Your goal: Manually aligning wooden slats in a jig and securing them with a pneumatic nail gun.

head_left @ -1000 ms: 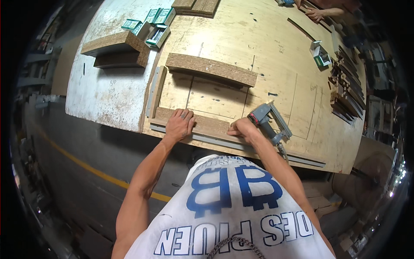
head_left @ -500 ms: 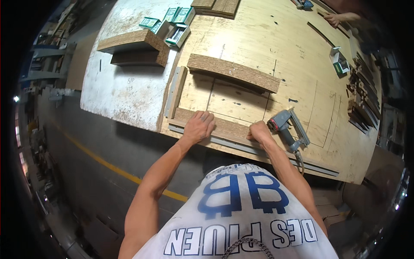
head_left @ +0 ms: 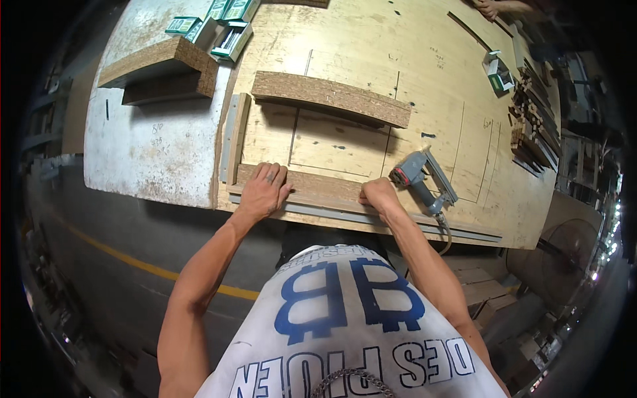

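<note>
A chipboard strip lies along the near edge of the bench, against a wooden and metal guide rail. My left hand is closed over the strip's left part, with fingers bent across its top. At the strip's right end, my right hand is curled with its knuckles up; its fingertips are hidden. Just right of that hand, a grey nail gun rests on its side with a hose attached. Farther back, a longer chipboard piece stands on edge, roughly parallel to the strip.
A wooden side stop meets the rail at the left. More chipboard pieces and green-and-white boxes stand at the far left. Stacked dark strips and another box lie right. A co-worker's hand shows at the far right.
My view has shifted, so the bench and everything on it sit farther left and slightly higher in the picture. Both hands stay at the same places on the strip.
</note>
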A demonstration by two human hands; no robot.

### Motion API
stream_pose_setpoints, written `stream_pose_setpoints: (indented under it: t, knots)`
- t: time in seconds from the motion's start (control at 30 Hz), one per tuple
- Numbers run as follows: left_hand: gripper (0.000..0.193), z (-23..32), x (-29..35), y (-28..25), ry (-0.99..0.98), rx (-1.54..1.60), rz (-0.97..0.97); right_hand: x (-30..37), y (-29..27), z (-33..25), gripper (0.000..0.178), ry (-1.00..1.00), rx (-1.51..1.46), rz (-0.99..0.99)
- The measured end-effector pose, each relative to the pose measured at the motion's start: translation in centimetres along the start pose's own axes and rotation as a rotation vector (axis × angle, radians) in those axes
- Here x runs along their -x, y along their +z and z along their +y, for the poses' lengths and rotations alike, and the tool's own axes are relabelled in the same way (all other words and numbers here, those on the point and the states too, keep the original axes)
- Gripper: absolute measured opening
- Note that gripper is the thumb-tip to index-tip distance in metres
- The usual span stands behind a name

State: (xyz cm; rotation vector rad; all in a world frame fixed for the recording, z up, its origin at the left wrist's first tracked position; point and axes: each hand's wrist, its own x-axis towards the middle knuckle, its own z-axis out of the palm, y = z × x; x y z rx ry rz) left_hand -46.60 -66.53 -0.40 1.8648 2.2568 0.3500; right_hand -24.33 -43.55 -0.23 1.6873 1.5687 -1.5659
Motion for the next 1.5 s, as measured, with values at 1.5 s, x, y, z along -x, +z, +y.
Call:
stream_pose_setpoints:
  t: [1.5]
  knots:
    - [0.089,-0.9,0.8,0.8,0.101,0.048,-0.121,8.7,3.9,-8.2,0.025,-0.691,0.933,-0.154]
